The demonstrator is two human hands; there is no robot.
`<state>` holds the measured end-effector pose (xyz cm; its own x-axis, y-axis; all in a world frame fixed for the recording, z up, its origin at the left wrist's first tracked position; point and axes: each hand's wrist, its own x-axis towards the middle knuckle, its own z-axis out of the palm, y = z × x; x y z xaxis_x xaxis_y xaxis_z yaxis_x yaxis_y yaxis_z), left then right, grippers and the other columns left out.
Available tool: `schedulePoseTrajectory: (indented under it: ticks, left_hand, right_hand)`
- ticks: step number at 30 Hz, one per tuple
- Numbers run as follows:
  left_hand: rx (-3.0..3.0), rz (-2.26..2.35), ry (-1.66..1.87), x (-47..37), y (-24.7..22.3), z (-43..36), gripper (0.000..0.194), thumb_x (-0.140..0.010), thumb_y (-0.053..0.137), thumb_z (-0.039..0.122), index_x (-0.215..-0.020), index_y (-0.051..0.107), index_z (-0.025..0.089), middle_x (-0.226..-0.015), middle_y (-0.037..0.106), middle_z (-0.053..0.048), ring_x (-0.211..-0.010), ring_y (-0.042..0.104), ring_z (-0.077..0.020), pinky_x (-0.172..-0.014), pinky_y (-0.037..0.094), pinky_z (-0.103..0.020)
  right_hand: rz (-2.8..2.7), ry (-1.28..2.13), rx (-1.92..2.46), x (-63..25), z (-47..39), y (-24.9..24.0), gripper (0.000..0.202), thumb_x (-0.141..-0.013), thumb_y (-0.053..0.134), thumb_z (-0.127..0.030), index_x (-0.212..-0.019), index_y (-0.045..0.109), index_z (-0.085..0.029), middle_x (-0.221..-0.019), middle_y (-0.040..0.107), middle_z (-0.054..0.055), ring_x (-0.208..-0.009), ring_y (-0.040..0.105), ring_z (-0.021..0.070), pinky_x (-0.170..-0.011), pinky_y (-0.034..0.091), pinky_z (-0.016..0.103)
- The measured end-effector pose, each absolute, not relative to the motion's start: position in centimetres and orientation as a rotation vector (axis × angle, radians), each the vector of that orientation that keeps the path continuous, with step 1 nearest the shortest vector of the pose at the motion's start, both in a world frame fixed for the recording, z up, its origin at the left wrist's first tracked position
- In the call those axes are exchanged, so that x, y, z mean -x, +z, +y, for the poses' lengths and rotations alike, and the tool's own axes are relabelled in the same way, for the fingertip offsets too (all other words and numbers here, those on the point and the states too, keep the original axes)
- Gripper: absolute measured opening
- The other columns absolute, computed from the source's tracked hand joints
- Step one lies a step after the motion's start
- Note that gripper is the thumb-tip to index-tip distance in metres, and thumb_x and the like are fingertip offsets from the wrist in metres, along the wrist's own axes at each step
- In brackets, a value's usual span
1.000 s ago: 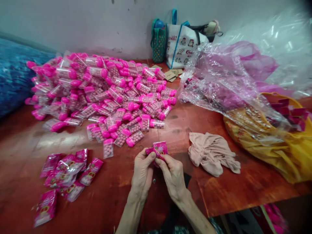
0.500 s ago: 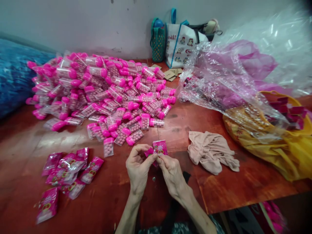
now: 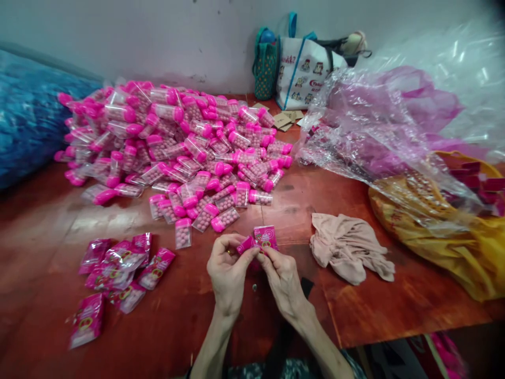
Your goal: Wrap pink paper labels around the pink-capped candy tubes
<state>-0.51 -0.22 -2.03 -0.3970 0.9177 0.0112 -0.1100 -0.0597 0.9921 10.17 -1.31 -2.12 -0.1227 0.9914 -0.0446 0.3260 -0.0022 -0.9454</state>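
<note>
My left hand (image 3: 229,271) and my right hand (image 3: 284,279) meet at the thumbs in front of me, both closed. Between them is a pink printed packet (image 3: 266,237); its square part stands up behind my right fingers. A smaller pink piece shows at my left fingertips, and I cannot tell whether it is the same packet. Just beyond my hands lie several clear tubes of pink beads with bright pink caps (image 3: 224,218), the near edge of a large heap. To the left, several filled pink packets (image 3: 87,321) lie loosely on the red-brown table (image 3: 165,321).
A crumpled beige cloth (image 3: 349,245) lies to the right of my hands. Beyond it are a yellow bag (image 3: 426,247) and clear plastic film (image 3: 355,131). A printed tote bag (image 3: 300,79) and a bottle in a green holder (image 3: 265,71) stand by the wall; a blue sack (image 3: 35,116) sits at left.
The whole view has shifted, so things appear slightly further right. My hands stay together on the pink packet, with the piece at my left fingers turned a little.
</note>
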Motion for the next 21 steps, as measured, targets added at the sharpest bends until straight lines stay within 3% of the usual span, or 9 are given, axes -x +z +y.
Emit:
schedulePoseTrajectory:
  ticks: [4,8,14,17,21]
  left_hand:
    - [-0.879,1.283,1.397,1.8,-2.4,0.0,0.027,-0.061,0.071,0.01,-0.058,0.044,0.015,-0.079,0.054,0.001,-0.073,0.052,-0.0092,-0.067,0.043,-0.019]
    - [-0.851,1.203,1.272,2.9,-2.4,0.1,0.033,-0.06,0.072,0.01,-0.056,0.039,0.016,-0.078,0.053,0.002,-0.069,0.05,-0.0091,-0.062,0.042,-0.02]
    - [-1.006,1.114,1.077,3.8,-2.0,0.2,0.013,-0.063,0.071,0.011,-0.071,0.061,0.016,-0.068,0.055,0.002,-0.066,0.051,-0.0104,-0.065,0.042,-0.021]
    - [-1.165,1.115,1.033,4.0,-1.8,0.2,0.003,-0.069,0.066,0.014,-0.071,0.068,0.015,-0.076,0.061,-0.004,-0.073,0.056,-0.0148,-0.07,0.043,-0.025]
    - [-1.192,1.191,1.153,3.8,-1.6,0.0,0.01,-0.073,0.062,0.014,-0.069,0.07,0.017,-0.091,0.065,-0.008,-0.083,0.059,-0.019,-0.075,0.043,-0.028]
  right_hand:
    - [-1.603,1.155,1.376,-10.4,-1.3,-2.2,0.03,-0.09,0.037,-0.029,-0.068,0.053,-0.017,-0.063,0.049,-0.001,-0.056,0.044,0.0103,-0.052,0.031,0.021]
    - [-1.643,1.173,1.332,-10.8,-1.1,-2.3,0.027,-0.09,0.039,-0.028,-0.07,0.054,-0.017,-0.064,0.051,-0.002,-0.056,0.045,0.0099,-0.052,0.031,0.02]
    - [-1.648,1.219,1.33,-11.1,-1.0,-2.5,0.026,-0.089,0.04,-0.03,-0.073,0.055,-0.018,-0.065,0.053,-0.002,-0.055,0.047,0.0102,-0.051,0.032,0.02]
    - [-1.704,1.211,1.324,-11.1,-1.0,-2.4,0.03,-0.09,0.037,-0.031,-0.068,0.053,-0.018,-0.062,0.049,-0.002,-0.054,0.044,0.01,-0.051,0.031,0.021]
    - [-1.738,1.215,1.317,-10.9,-1.0,-2.3,0.036,-0.091,0.036,-0.035,-0.063,0.05,-0.017,-0.061,0.048,-0.002,-0.054,0.043,0.0095,-0.052,0.029,0.021]
